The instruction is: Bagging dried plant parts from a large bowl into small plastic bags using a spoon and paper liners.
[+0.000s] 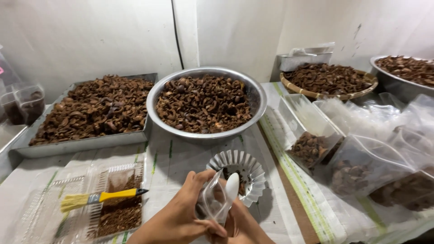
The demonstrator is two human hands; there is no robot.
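Head view: the left hand pinches a small clear plastic bag, fingers closed on its edge. The right hand, mostly hidden behind it, grips a white spoon at the bag's mouth, just above a fluted foil cup. A round metal bowl of brown shells sits behind, and a yellow brush lies to the left.
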